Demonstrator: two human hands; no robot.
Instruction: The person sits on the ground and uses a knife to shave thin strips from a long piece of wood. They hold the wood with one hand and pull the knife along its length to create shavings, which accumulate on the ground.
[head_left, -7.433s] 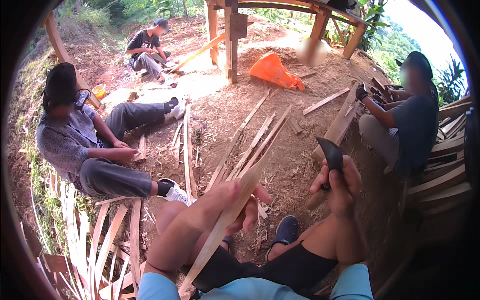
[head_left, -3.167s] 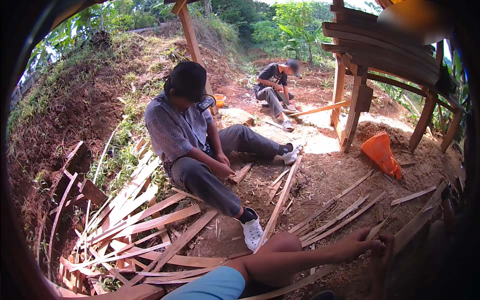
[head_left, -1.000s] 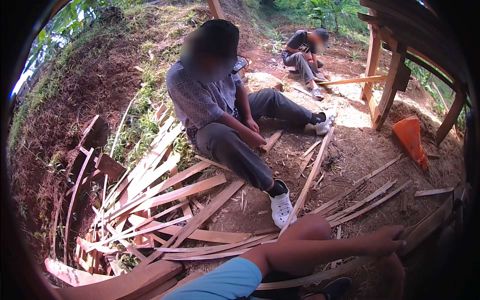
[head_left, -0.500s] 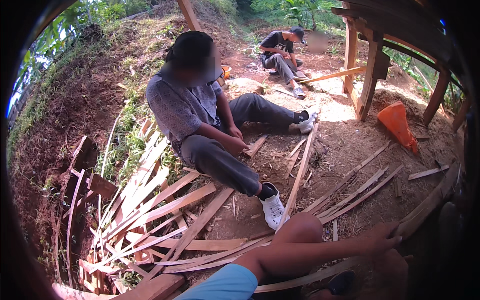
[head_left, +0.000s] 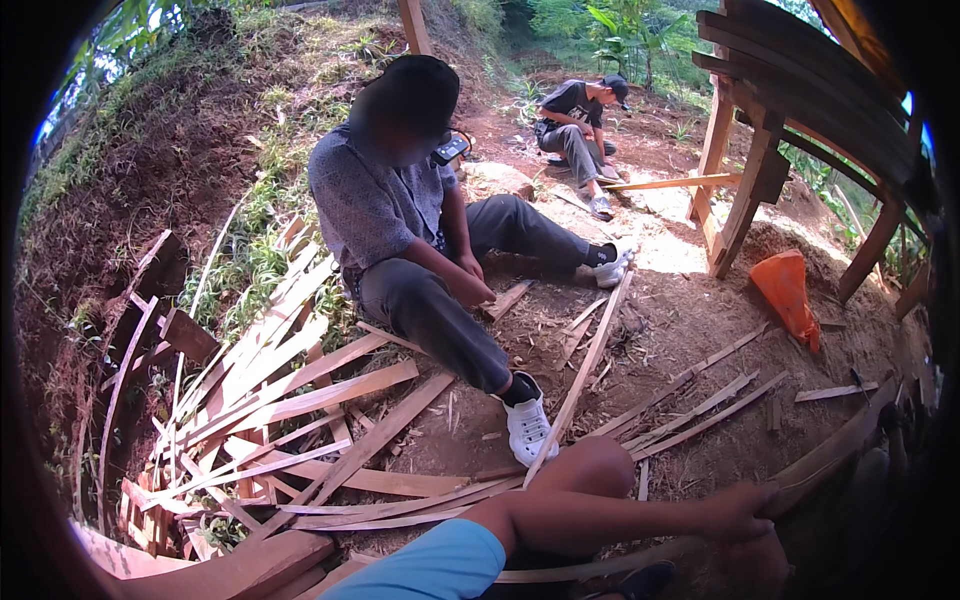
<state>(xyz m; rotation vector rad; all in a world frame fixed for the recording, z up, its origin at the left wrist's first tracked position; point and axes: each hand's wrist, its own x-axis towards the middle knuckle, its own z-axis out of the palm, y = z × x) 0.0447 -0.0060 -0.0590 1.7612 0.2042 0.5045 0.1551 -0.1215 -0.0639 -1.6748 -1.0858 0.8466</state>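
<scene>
Left hand [head_left: 738,512]: 4 o'clock, fingers bent, grip I cannot tell | right hand [head_left: 762,562]: just below, shadowed, fingers I cannot tell | pale wooden strip [head_left: 600,571]: 5 o'clock, below left forearm [head_left: 620,522]

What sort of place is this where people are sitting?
Probably an outdoor woodworking spot: long wooden strips lie piled and scattered on dirt ground, a timber structure stands at the right, and green plants grow behind.
</scene>
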